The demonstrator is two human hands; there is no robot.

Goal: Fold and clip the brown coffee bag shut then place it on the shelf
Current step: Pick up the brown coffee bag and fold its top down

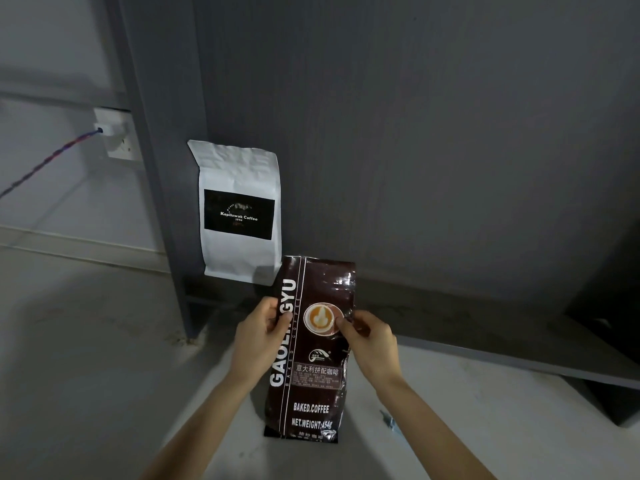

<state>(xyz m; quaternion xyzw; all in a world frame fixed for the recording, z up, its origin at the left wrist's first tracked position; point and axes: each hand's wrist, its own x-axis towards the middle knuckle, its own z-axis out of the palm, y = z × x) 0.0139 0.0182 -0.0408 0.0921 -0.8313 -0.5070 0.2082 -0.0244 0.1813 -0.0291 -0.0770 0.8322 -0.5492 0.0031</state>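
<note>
Dim grey flooring spreads under a dark grey shelf unit (415,140), whose low shelf board (485,327) runs off to the right. Both bare forearms reach up from the bottom of the head view. The left hand (263,327) curls round the left edge of the brown coffee bag (311,351), thumb on the front over the white lettering, fingers hidden behind. The right hand (370,337) pinches the opposite edge, its thumb tip pressed beside the printed latte cup. Held between the two grips, the bag stands upright and slightly tilted, glossy and creased, its top flat and unfolded above the hands, its base low between the wrists. Just above the left-hand grip, a white coffee bag (239,209) with a black label leans against the unit. Below the right wrist, a small bluish object (389,419) lies on the floor, too blurred to identify.
</note>
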